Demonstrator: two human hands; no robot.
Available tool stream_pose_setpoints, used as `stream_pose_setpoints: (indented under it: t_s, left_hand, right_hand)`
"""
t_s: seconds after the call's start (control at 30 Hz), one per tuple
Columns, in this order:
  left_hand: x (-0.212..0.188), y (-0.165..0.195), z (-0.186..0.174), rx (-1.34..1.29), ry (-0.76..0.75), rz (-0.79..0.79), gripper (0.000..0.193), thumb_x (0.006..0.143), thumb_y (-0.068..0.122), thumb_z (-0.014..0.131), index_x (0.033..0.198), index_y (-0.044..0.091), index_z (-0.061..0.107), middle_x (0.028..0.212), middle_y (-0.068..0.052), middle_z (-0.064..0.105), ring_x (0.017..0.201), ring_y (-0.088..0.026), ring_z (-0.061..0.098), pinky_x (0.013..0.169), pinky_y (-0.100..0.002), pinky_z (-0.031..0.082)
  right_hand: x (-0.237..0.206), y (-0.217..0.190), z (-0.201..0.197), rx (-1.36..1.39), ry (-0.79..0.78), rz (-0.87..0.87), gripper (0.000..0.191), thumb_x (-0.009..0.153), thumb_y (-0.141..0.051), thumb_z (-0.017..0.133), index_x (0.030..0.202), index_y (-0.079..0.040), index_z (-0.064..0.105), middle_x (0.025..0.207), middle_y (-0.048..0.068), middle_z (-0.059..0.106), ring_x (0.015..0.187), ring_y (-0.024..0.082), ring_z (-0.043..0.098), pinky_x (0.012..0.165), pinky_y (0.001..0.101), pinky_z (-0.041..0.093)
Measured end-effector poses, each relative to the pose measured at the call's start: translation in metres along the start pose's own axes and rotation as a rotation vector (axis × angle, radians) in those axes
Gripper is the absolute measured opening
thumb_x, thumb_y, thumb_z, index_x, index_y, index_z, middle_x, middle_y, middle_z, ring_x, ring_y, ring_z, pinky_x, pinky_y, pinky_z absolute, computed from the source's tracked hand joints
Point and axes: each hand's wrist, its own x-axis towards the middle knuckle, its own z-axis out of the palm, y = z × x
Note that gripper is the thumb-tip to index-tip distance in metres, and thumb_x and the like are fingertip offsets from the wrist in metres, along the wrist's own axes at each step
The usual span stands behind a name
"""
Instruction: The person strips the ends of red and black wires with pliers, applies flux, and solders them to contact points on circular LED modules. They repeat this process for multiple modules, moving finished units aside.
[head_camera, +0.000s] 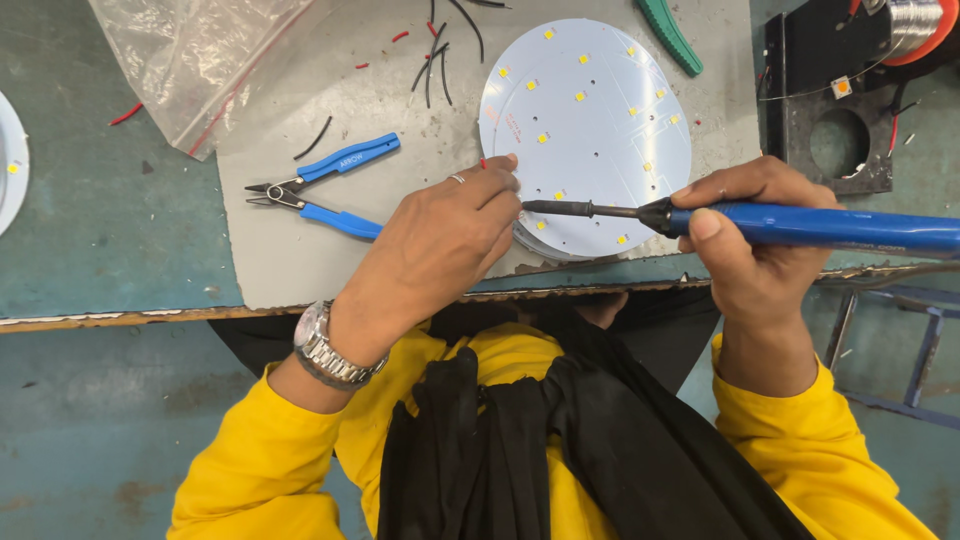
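The round white LED circuit board (585, 135) dotted with small yellow chips lies on the grey mat (300, 250) near the front edge of the tabletop (110, 240), and the work looks to be at the soldering step on the board's near-left rim. The right hand (750, 235) is closed around the blue-handled soldering iron (800, 225), held level with its dark tip aimed left at the left hand's fingertips (505, 180), which are pinched narrow at the rim, apparently on a red wire end. The next move likely calls for a steady touch of tip to pad.
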Motion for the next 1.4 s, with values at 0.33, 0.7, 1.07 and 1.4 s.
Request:
stream_pose_setpoints:
  t_s: [0.33, 0.7, 1.07, 1.4]
  left_hand:
    - [0.005, -0.001, -0.002, 0.015, -0.011, 0.014, 0.014, 0.087, 0.007, 0.069, 0.095, 0.0, 0.061, 0.123, -0.018, 0.067, 0.101, -0.034, 0.069, 0.08, -0.041, 0.057]
    - [-0.001, -0.01, 0.005, 0.071, 0.054, 0.1, 0.017, 0.093, 0.011, 0.07, 0.104, 0.0, 0.063, 0.118, -0.017, 0.067, 0.098, -0.035, 0.068, 0.083, -0.042, 0.056]
    - [-0.003, -0.011, 0.007, 0.147, 0.075, 0.163, 0.019, 0.102, 0.011, 0.071, 0.109, -0.005, 0.062, 0.105, -0.016, 0.064, 0.096, -0.034, 0.066, 0.081, -0.042, 0.054]
    - [-0.007, -0.009, 0.004, 0.089, 0.013, 0.11, 0.019, 0.1, 0.007, 0.068, 0.115, -0.004, 0.063, 0.117, -0.019, 0.067, 0.096, -0.036, 0.067, 0.08, -0.043, 0.055]
  right_hand:
    - [0.003, -0.003, -0.002, 0.114, 0.123, -0.007, 0.029, 0.101, -0.022, 0.075, 0.107, 0.004, 0.064, 0.09, 0.013, 0.07, 0.057, 0.011, 0.062, 0.053, 0.0191, 0.05]
    - [-0.002, 0.012, -0.013, 0.075, 0.135, -0.061, 0.034, 0.108, -0.025, 0.075, 0.105, 0.006, 0.061, 0.084, 0.013, 0.066, 0.056, 0.014, 0.059, 0.051, 0.0213, 0.045]
    - [-0.046, 0.014, -0.03, 0.138, 0.282, -0.148, 0.029, 0.113, -0.022, 0.072, 0.113, 0.002, 0.056, 0.093, 0.015, 0.065, 0.056, 0.017, 0.057, 0.049, 0.0249, 0.044]
    - [-0.098, 0.073, -0.127, 0.193, 0.638, -0.115, 0.032, 0.12, -0.025, 0.064, 0.128, 0.006, 0.063, 0.096, 0.016, 0.063, 0.066, 0.017, 0.055, 0.055, 0.0249, 0.036]
